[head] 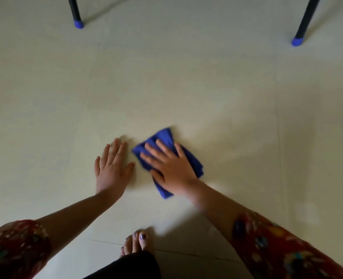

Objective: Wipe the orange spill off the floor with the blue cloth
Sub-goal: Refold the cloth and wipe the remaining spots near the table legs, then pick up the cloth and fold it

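Note:
The folded blue cloth [165, 137] lies on the pale tiled floor [186, 87] in the lower middle of the head view. My right hand [171, 166] lies flat on top of it, fingers straight and spread, pressing it down. Just to its left, my left hand [112, 168] rests flat on the bare floor, fingers straight, holding nothing. No orange spill shows on the floor around the cloth; whatever lies under the cloth is hidden. The frame is slightly blurred around the right hand.
Two black furniture legs with blue caps stand at the back: one at top left [78, 24], one at top right [297, 41]. My bare foot [136, 243] is on the floor near the bottom edge, below the hands.

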`<state>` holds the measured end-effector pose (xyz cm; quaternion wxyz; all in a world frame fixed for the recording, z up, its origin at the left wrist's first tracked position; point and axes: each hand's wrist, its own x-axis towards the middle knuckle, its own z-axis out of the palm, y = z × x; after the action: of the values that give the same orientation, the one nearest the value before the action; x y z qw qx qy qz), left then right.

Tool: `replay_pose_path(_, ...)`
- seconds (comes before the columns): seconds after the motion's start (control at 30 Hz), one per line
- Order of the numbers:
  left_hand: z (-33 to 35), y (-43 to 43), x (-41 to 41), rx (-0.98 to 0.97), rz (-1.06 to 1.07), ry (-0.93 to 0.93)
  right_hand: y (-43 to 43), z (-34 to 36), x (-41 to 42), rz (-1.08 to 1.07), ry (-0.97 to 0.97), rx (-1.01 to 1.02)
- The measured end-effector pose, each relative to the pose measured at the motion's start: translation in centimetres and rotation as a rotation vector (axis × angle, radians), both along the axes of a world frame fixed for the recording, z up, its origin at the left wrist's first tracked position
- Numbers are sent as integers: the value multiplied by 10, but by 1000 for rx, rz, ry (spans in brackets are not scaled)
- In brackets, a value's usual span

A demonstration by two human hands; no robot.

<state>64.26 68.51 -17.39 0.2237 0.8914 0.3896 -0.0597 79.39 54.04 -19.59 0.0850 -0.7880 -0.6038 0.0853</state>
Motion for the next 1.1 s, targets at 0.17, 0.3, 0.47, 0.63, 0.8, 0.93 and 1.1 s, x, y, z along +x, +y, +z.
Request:
replay_pose_path(0.17, 3, 7, -13, 4, 106, -37, -27, -10, 51, -139, -53, 12)
replay_pose_path(0.3, 5, 11, -23, 39, 203, -60, 51, 0, 88, -455, 6, -69)
replay_pose_path(0.47, 8, 18, -19, 30, 357, -160, 126, 6, 22, -92, 62, -115)
replay_pose_path(0.63, 20, 25, -15, -8, 487, -244, 50, -2, -35, 341, 87, -27)
replay_pose_path(0.8, 47, 11, 2, -217, 487, -278, -37, 1, 8, 313, 49, -37)
replay_pose_path(0.93, 81, 18, 30, -419, 535, -316, -64, 26, 56, 6, 138, -71)
replay_pose_path(1.1, 156, 25, 55, -585, 745, -529, -27, 136, 78, -458, 1082, 10)
